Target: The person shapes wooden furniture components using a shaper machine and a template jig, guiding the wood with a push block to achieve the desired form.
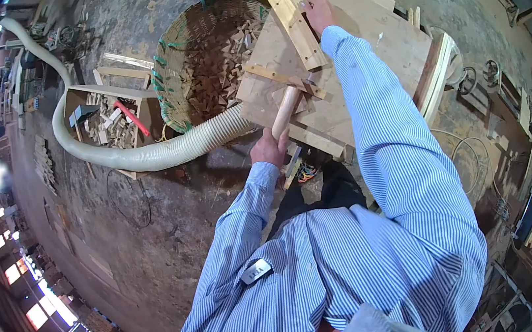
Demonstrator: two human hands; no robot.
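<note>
My left hand (270, 148) grips a pale round wooden handle (286, 111) that sticks out over the near edge of a wooden work board (390, 38). My right hand (317, 13) reaches across the board and presses on a long wooden strip (291, 20) lying on its far side. Both arms wear blue striped sleeves. Thin wooden battens (275, 75) are fixed on the board between the two hands.
A woven basket (165, 79) full of small wood offcuts stands left of the board. A ribbed white hose (145, 155) curves over the floor to the board's edge. Beyond it lies a box of scraps (107, 119) with a red-handled tool (130, 116). Machinery stands at right.
</note>
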